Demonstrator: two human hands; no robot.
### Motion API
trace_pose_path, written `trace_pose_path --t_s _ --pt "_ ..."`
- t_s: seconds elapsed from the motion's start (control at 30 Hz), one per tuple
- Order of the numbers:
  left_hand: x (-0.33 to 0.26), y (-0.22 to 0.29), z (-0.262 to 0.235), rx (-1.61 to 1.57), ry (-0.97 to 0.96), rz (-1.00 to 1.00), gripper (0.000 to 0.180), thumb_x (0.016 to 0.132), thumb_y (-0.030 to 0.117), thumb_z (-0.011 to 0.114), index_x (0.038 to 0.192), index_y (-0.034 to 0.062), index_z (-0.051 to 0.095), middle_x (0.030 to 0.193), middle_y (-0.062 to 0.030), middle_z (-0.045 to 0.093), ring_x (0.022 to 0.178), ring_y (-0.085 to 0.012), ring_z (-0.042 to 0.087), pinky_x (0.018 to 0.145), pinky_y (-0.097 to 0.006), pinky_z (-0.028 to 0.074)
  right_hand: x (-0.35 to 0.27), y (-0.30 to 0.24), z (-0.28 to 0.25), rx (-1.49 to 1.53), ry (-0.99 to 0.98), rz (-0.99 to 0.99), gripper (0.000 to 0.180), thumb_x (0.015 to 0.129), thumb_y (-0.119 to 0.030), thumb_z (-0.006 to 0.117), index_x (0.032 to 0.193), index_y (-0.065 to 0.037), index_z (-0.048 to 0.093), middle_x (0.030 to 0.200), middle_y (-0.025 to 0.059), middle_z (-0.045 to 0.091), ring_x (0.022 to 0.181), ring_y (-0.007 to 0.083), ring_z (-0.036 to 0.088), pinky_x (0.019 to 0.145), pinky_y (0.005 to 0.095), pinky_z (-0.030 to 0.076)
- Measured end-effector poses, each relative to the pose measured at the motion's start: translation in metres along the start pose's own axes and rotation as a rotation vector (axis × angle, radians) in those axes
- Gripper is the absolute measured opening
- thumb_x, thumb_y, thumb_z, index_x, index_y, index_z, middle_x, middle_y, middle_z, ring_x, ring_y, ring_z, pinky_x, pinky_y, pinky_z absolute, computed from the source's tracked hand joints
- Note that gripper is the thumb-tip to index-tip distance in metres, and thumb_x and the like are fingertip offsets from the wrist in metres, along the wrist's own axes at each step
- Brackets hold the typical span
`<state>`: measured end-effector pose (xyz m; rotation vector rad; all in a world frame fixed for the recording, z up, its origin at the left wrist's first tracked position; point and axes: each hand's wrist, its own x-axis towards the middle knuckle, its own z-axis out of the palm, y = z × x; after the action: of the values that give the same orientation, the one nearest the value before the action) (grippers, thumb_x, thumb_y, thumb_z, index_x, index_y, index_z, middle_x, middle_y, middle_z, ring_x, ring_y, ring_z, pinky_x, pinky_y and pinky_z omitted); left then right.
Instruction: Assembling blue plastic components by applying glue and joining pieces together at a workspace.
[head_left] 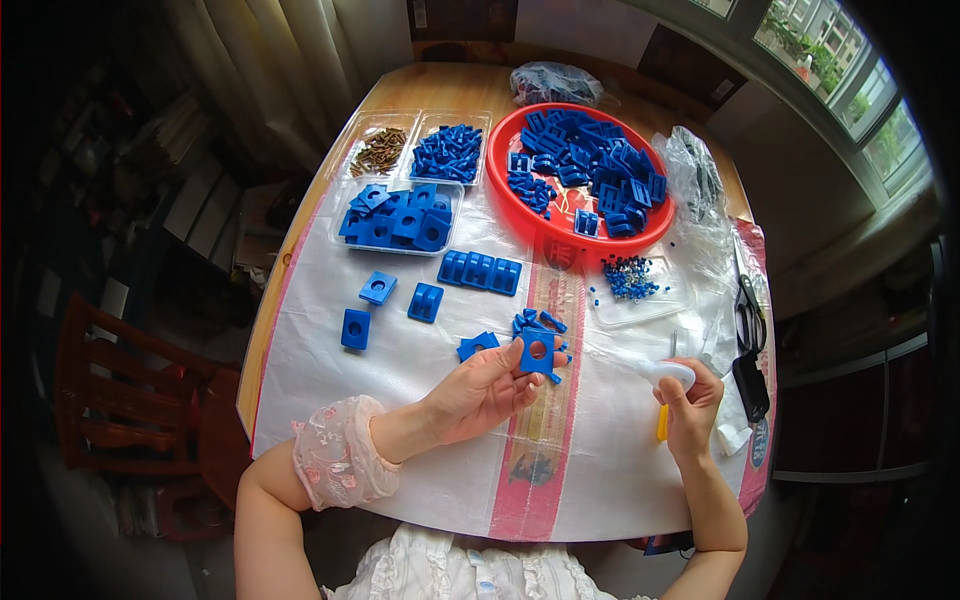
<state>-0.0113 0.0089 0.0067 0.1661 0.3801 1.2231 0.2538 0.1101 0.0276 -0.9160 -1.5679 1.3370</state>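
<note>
Currently, you sit at a wooden table (420, 84) spread with a white sheet that has a pink-edged stripe. Your left hand (478, 398) is raised near the middle, thumb and fingers clamped on a blue square plate (529, 367) with a round hole. Your right hand (692, 405), well apart from it, has its fingers closed round a white rounded object (669, 374); what it is for, you cannot tell from here. The two are not touching.

Just behind the plate lies a small pile of blue pieces (539, 321); left of it are loose blue plates (478, 346). Farther left sit a row of ridged blue blocks (480, 272) and a single ridged block (425, 302).

The work looks part-way along: the hole in your held plate appears open, so that piece seems unfinished. Much seems left, judging by the red basin (496, 185) heaped with blue parts, the clear tray of plates (390, 224) and the scatter of tiny beads (630, 279). Whether the ridged blocks count as done, you cannot tell.
</note>
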Motion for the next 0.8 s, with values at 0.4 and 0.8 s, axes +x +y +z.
trace_pose_path --t_s 0.4,0.8 --pt "-0.0003 -0.0001 -0.0015 0.014 -0.007 -0.001 0.053 0.097 0.034 0.052 0.137 0.0017 0.041 0.125 -0.0115 0.056 0.087 -0.0078 0.058 0.081 -0.020 0.054 -0.0012 0.0034 -0.0065 0.083 -0.044 0.024 0.019 0.083 -0.009 0.073 0.096 0.004 0.065 0.083 0.0006 0.063 0.073 0.0045 0.055 0.065 0.0186 0.041" --pt "-0.0002 0.0000 0.0011 0.015 0.004 0.011 0.050 0.098 0.033 0.051 0.134 -0.0002 0.043 0.119 -0.0111 0.056 0.087 -0.0079 0.055 0.079 -0.020 0.054 -0.0013 0.0024 -0.0066 0.080 -0.045 0.026 0.020 0.083 -0.009 0.074 0.096 0.004 0.065 0.082 0.0000 0.062 0.072 0.0040 0.054 0.063 0.0181 0.041"
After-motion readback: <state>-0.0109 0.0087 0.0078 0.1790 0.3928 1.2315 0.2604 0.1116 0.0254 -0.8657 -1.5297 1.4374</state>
